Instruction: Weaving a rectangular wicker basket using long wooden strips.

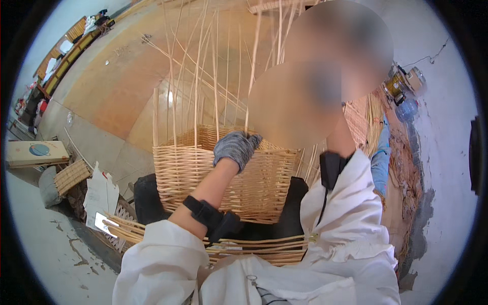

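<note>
A part-woven wicker basket (185, 168) rests on my lap, with tall upright rods (196, 96) rising from its rim. My left hand (236, 150), in a grey knitted glove, is closed over the near rim of the basket. Its fingertips are at the foot of one upright rod (252, 76). A blurred patch hides my right hand, so its fingers and anything in them cannot be made out. My right forearm (341, 140) reaches up to the right of the basket. A bundle of loose rods (264, 245) lies across my lap, close to my body.
At the left are a long box (38, 152), a small woven piece (72, 176) and a torn white sheet (101, 192). Long straw-coloured strands (375, 114) and a water bottle (406, 109) are by the right wall. A wooden bench (63, 53) stands far left.
</note>
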A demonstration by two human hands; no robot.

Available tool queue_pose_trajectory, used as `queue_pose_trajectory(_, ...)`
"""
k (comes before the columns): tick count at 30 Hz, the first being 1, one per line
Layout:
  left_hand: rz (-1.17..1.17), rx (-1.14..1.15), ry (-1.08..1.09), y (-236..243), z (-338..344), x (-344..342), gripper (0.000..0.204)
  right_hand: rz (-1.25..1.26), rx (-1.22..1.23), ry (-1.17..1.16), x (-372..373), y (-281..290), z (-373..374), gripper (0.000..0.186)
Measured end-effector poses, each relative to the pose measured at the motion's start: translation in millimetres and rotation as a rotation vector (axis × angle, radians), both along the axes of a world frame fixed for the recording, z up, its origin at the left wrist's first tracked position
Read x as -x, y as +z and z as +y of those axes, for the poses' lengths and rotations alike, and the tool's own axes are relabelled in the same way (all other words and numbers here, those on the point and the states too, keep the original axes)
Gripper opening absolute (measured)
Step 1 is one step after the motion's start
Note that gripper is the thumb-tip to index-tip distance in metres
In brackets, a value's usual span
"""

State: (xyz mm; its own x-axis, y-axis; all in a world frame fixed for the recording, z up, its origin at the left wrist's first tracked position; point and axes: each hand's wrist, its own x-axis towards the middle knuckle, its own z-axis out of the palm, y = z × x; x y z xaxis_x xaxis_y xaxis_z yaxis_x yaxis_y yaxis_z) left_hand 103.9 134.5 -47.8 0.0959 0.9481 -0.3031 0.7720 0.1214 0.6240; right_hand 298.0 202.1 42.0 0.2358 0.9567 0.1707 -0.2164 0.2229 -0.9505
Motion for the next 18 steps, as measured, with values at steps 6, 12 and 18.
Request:
queue_pose_trajectory(6,0.019,0.144,-0.209,3.5,1.8,0.1,0.059,-0.013,-0.148,-0.321,-33.4,-79.3,-125.4,0.026)
queue_pose_trajectory(12,0.078,0.176,-0.155,7.5,-3.1,-15.2,0.066,0.443,-0.110,-0.157,-19.2,-72.9,-131.0,0.026)
queue_pose_trajectory(18,0.129,0.189,-0.151,8.8,-1.8,-20.5,0.069,0.106,-0.155,-0.039,-10.0,-81.2,-125.6,0.027)
